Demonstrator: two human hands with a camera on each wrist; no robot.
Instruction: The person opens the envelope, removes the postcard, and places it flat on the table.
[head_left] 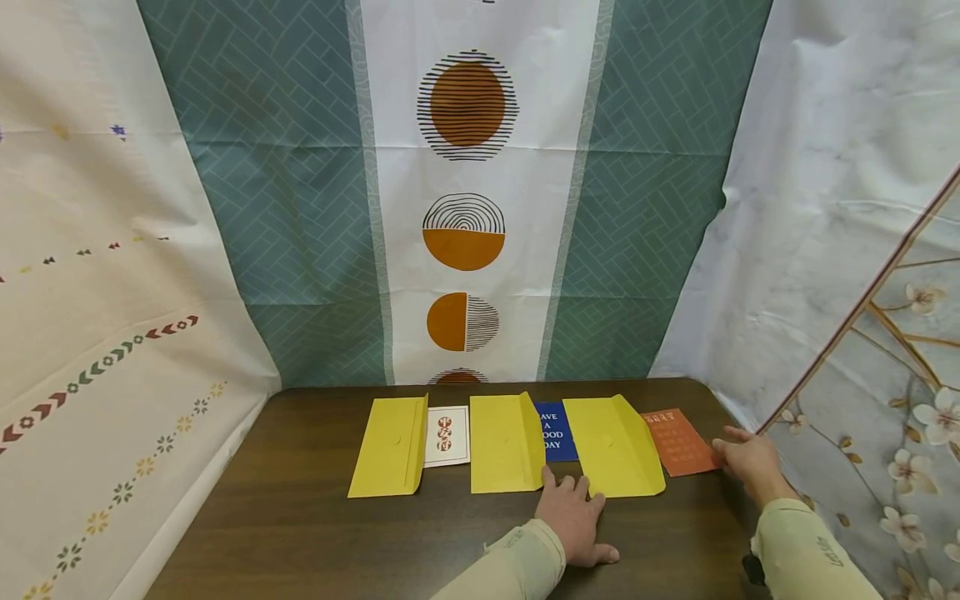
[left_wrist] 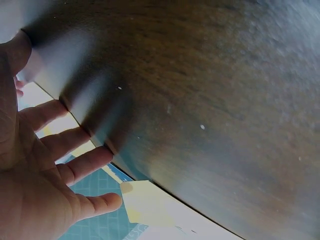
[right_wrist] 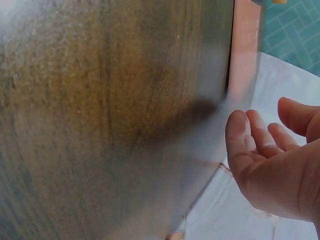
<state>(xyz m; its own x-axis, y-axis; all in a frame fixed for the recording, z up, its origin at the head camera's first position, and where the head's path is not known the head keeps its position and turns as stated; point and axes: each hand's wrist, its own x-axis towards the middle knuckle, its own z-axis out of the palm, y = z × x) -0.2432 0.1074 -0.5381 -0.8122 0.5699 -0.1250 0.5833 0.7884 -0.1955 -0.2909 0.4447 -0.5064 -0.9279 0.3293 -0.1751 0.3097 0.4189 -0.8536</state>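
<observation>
My left hand (head_left: 572,518) rests on the table with its fingers spread, fingertips just at the lower edges of the middle yellow envelope (head_left: 506,442) and the right yellow envelope (head_left: 611,446). In the left wrist view that hand's fingers (left_wrist: 75,142) are fairly straight and hold nothing. At the far right, my right hand (head_left: 752,467) is by the right edge of an orange-red card (head_left: 680,442) with lettering. The right wrist view shows its fingers loosely bent near the card's end, gripping nothing. A blue card (head_left: 555,433) lies partly hidden between the two envelopes.
Another yellow envelope (head_left: 386,446) lies on the left, beside a white card (head_left: 447,435) with red characters. All lie in a row on the dark wooden table (head_left: 360,546). Patterned cloths hang behind it and at both sides.
</observation>
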